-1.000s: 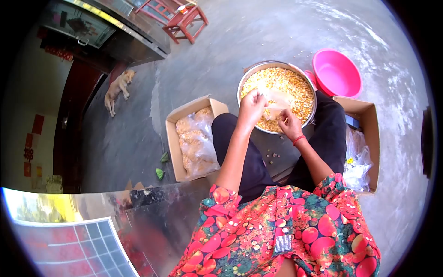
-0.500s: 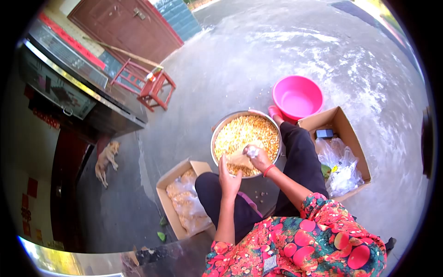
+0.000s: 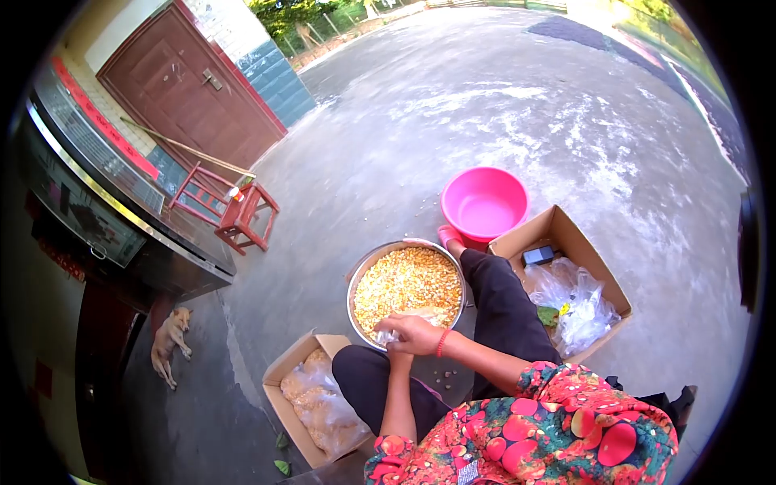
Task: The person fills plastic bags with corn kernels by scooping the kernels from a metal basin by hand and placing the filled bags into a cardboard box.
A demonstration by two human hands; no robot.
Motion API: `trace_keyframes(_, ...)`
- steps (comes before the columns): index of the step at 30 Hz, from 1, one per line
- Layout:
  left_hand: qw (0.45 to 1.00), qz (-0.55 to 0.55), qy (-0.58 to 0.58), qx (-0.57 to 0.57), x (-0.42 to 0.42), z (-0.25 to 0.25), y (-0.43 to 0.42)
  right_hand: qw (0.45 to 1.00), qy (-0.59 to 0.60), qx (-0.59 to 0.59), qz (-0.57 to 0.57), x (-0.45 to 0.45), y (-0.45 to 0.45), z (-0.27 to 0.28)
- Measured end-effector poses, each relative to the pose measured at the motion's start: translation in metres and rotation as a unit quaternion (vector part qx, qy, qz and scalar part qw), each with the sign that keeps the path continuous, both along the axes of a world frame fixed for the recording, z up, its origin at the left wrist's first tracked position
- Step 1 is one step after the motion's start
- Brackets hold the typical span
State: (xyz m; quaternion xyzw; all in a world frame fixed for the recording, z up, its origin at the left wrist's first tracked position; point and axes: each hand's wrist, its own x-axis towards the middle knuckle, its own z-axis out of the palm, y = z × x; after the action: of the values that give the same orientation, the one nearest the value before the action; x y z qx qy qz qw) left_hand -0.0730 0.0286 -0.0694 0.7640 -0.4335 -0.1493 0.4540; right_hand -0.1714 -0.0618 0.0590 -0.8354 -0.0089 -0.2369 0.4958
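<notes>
Near the 6 o'clock rim of the pan (image 3: 366, 262) of corn kernels (image 3: 411, 283), the right hand (image 3: 416, 333) grasps clear plastic (image 3: 386, 335); the left hand (image 3: 399, 354), mostly hidden beneath, has a grip I cannot tell. A bagged-goods box (image 3: 293, 360) sits at 7 o'clock, a pink basin (image 3: 485, 198) at 1.

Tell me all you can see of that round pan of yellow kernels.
The round pan is wide and open-topped, with a silvery rim that looks like metal. It stands upright in front of the person, beside the right trouser leg. Yellow, orange and pale kernels, apparently corn, fill much of it, hiding its bottom. The right hand covers part of its near edge; whether it touches the rim is unclear.
</notes>
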Motion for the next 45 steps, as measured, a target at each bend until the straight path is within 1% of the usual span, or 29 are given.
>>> trace_keyframes(1,0.995,0.037,0.087,-0.008,-0.004,0.002,-0.002,0.999,-0.004,-0.028,-0.034,-0.004,-0.007,-0.002)
trace_keyframes(2,0.988,0.068,0.138,-0.019,-0.005,0.005,-0.006,0.996,0.071,0.03,-0.041,-0.011,-0.015,0.001)
trace_keyframes(4,0.971,0.165,0.158,-0.078,-0.017,0.017,-0.012,0.992,0.064,0.018,-0.107,-0.015,-0.033,-0.022)
trace_keyframes(7,0.975,0.154,0.152,-0.043,-0.021,0.034,-0.015,0.98,0.129,-0.046,-0.146,-0.016,-0.049,-0.069)
trace_keyframes(9,0.985,0.127,0.074,-0.087,-0.02,0.027,-0.017,0.969,0.2,-0.054,-0.134,-0.011,-0.046,-0.083)
trace_keyframes(10,0.984,0.129,0.075,-0.091,-0.019,0.024,-0.017,0.969,0.2,-0.06,-0.132,-0.006,-0.041,-0.089)
trace_keyframes(12,0.989,0.115,-0.062,-0.075,-0.017,0.018,-0.016,0.961,0.248,-0.087,-0.091,0.01,-0.032,-0.092)
trace_keyframes(13,0.985,0.078,-0.152,-0.036,-0.009,0.001,-0.015,0.963,0.211,-0.167,-0.024,0.02,-0.029,-0.093)
trace_keyframes(14,0.984,0.083,-0.15,-0.038,-0.012,0.009,-0.013,0.962,0.212,-0.171,-0.021,0.023,-0.027,-0.092)
trace_keyframes(16,0.979,0.085,-0.184,0.035,-0.023,0.034,-0.006,0.956,0.12,-0.265,-0.048,0.023,-0.021,-0.093)
trace_keyframes(18,0.974,0.091,-0.209,0.018,-0.019,0.028,-0.006,0.957,0.087,-0.272,-0.055,0.02,-0.02,-0.087)
trace_keyframes(20,0.967,0.099,-0.233,0.003,-0.018,0.024,-0.004,0.952,0.248,-0.15,0.103,0.009,-0.024,-0.058)
trace_keyframes(21,0.974,0.096,-0.206,0.008,-0.018,0.023,-0.004,0.95,0.25,-0.154,0.107,0.011,-0.025,-0.066)
trace_keyframes(24,0.98,0.079,-0.18,0.028,-0.02,0.026,-0.005,0.966,0.213,-0.135,0.064,0.016,-0.025,-0.1)
trace_keyframes(26,0.98,0.065,-0.184,0.046,-0.021,0.029,-0.004,0.958,0.18,-0.219,-0.042,0.019,-0.024,-0.114)
trace_keyframes(27,0.981,0.057,-0.182,0.035,-0.023,0.029,-0.004,0.978,0.095,-0.169,-0.074,0.02,-0.025,-0.123)
trace_keyframes(28,0.982,0.05,-0.179,0.023,-0.025,0.03,-0.004,0.978,0.097,-0.17,-0.069,0.02,-0.025,-0.131)
trace_keyframes(29,0.992,0.056,-0.116,-0.001,-0.025,0.029,-0.006,0.982,0.137,-0.059,-0.117,0.019,-0.028,-0.137)
trace_keyframes(30,0.992,0.062,-0.113,-0.003,-0.024,0.028,-0.006,0.97,0.176,0.051,-0.163,0.018,-0.028,-0.133)
trace_keyframes(31,0.994,0.06,-0.087,-0.041,-0.021,0.027,-0.005,0.97,0.142,0.022,-0.196,0.022,-0.031,-0.128)
trace_keyframes(32,0.993,0.058,-0.061,-0.079,-0.018,0.025,-0.004,0.971,0.143,0.019,-0.191,0.023,-0.037,-0.122)
trace_keyframes(34,0.993,0.06,-0.073,-0.067,-0.021,0.032,-0.003,0.981,0.107,-0.066,-0.148,0.019,-0.041,-0.098)
trace_keyframes(35,0.993,0.058,-0.097,-0.033,-0.024,0.036,-0.004,0.965,0.106,-0.196,-0.14,0.023,-0.047,-0.11)
trace_keyframes(36,0.991,0.055,-0.122,0.001,-0.027,0.04,-0.005,0.965,0.105,-0.199,-0.136,0.022,-0.046,-0.106)
trace_keyframes(38,0.99,0.072,-0.117,-0.015,-0.031,0.04,-0.006,0.986,0.016,-0.131,-0.1,0.014,-0.037,-0.085)
trace_keyframes(39,0.99,0.067,-0.12,-0.009,-0.029,0.043,-0.008,0.986,0.017,-0.133,-0.097,0.01,-0.031,-0.072)
trace_keyframes(41,0.99,0.068,-0.122,-0.004,-0.028,0.03,-0.009,0.975,0.056,-0.208,-0.059,0.002,-0.018,-0.046)
trace_keyframes(44,0.962,0.082,-0.26,0.031,-0.025,0.0,-0.009,0.98,0.123,-0.154,-0.027,-0.001,-0.008,-0.033)
trace_keyframes(45,0.961,0.04,-0.267,-0.059,-0.024,0.008,-0.012,0.995,-0.003,-0.075,-0.07,0.006,0.0,-0.045)
